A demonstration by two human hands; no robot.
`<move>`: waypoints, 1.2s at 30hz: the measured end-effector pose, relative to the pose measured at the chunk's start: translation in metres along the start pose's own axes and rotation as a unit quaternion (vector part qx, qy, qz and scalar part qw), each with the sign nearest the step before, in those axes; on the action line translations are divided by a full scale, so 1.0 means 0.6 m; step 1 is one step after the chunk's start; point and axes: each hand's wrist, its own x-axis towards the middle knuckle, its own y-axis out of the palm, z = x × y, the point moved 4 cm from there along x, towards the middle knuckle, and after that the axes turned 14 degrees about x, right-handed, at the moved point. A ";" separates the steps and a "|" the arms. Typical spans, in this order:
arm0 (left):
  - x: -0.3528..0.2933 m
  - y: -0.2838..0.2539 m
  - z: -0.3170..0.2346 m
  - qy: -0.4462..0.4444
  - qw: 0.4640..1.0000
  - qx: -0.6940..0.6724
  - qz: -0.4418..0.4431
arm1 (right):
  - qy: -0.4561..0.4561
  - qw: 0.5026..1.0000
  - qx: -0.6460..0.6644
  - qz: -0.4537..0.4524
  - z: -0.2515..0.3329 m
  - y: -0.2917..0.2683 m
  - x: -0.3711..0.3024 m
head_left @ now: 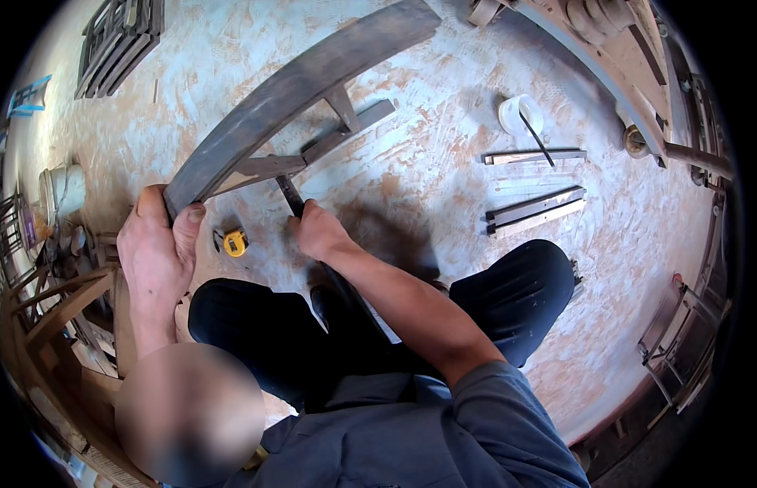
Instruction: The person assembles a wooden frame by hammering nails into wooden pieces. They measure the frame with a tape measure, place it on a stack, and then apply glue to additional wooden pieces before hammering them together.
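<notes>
The person's left hand (157, 248) is clamped on the near end of a curved wooden piece (289, 89), thumb over its edge; the far end slants up and right above the floor (443, 163). The right hand (320, 231) is closed around a dark bar (290, 193), just below the piece's struts. A yellow tape measure (234, 242) sits near the left hand. Rightward, well apart from both hands, are wooden strips (537, 211) and a white tub (511, 120).

Stacked frames (122, 49), loose wooden strips (535, 210) and a yellow tape measure (234, 242) mark a woodworking workshop.
</notes>
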 end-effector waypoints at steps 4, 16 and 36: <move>-0.001 0.005 0.004 -0.003 1.000 -0.001 0.010 | 0.020 0.998 0.004 0.053 0.003 -0.001 -0.002; 0.010 -0.014 -0.005 -0.035 0.995 -0.022 0.095 | -0.103 0.962 -0.154 0.202 0.121 -0.187 -0.289; -0.011 -0.011 -0.003 -0.002 1.000 0.017 -0.008 | -0.325 0.881 -0.339 -0.053 0.385 -0.224 -0.405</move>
